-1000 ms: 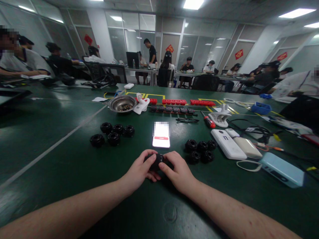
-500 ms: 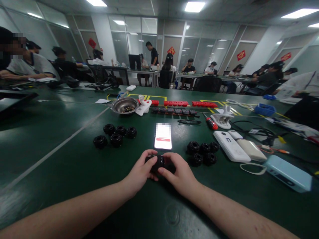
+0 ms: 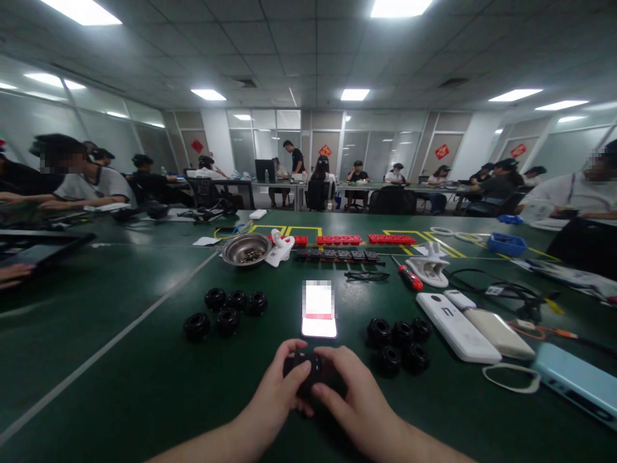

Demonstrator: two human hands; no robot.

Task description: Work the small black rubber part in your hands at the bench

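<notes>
My left hand (image 3: 279, 390) and my right hand (image 3: 359, 392) are closed around a dark black part (image 3: 313, 368), near the front of the table. Fingers hide most of the part, so its exact shape cannot be made out. Just beyond my hands lies a phone (image 3: 319, 328) with a lit screen. To the left sits a group of several black ring-shaped parts (image 3: 228, 320), with holes through their middles. A similar group of several black ring-shaped parts (image 3: 402, 334) lies to the right of my right hand.
Farther back are a metal bowl (image 3: 247, 249) of small pieces, red trays (image 3: 338, 240), a black strip of parts (image 3: 337, 256) and a screwdriver (image 3: 409, 275). Rightward lie a white power bank (image 3: 456, 326), a blue box (image 3: 578, 382) and cables. Other people sit at surrounding tables.
The camera has tilted up, so the table and hands appear lower in the picture. Both hands keep their hold on the black part, with little visible change in grip.
</notes>
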